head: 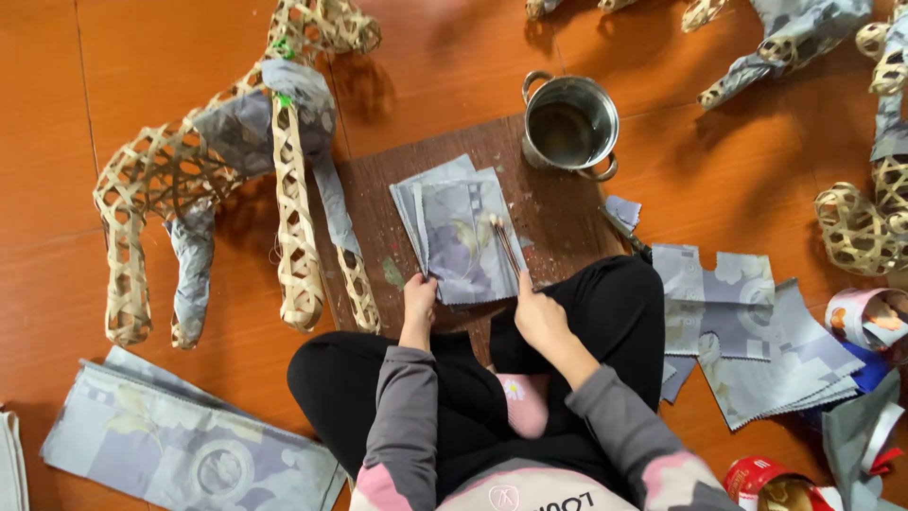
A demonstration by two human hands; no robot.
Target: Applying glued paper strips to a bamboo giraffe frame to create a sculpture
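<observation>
Half-covered bamboo frame (227, 170) waits far left; left hand (418, 301) pinches paper stack (459, 232); right hand (537, 317) clasps brush (505, 244); many sheets (757, 350) lie unused.

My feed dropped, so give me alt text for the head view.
Seated on the floor, a person's right hand brushes a stack of grey paper pieces that the left hand steadies. A metal pot stands beyond; a woven animal frame lies left.

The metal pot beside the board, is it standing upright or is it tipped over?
Upright. The metal pot shows its round open mouth to the camera, both handles level, with dark liquid inside.
</observation>
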